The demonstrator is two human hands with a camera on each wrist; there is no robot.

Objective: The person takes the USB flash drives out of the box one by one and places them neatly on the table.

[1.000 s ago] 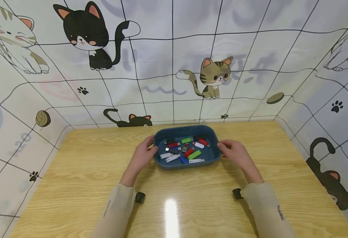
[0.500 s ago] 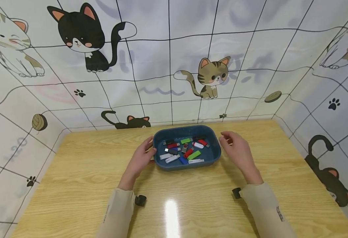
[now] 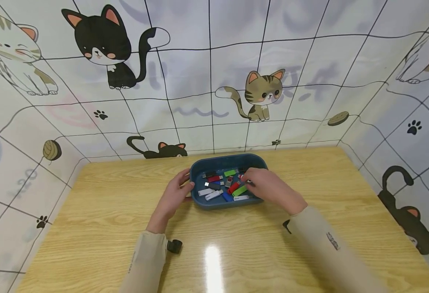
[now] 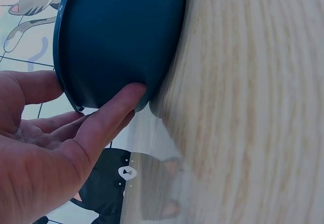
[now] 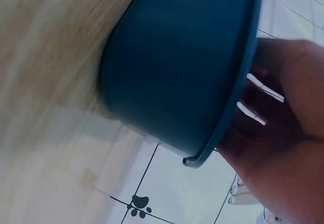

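Note:
A dark blue plastic box [image 3: 214, 205] stands on the wooden table, with several USB sticks lying loose inside. Among them are white, green, black and blue ones and a red stick [image 3: 233, 187]. My left hand [image 3: 172, 193] holds the box's left end, thumb at the rim and fingers along the outer wall, also seen in the left wrist view. Over the right rim reaches my right hand [image 3: 269, 187], fingertips down among the sticks near a red-and-white one. In the right wrist view the box wall [image 5: 172, 72] hides those fingertips; I cannot tell whether they pinch a stick.
The light wooden table [image 3: 108, 215] runs up to a cat-patterned cloth backdrop [image 3: 192, 81], which stands behind and at both sides. The box sits near the table's back edge. Dark wrist cameras [image 3: 174, 246] are worn at the cuffs.
My right hand has let go of the box's right rim, lifted off, and moved left over the rim into the box. The left hand keeps its hold; the box has stayed in place.

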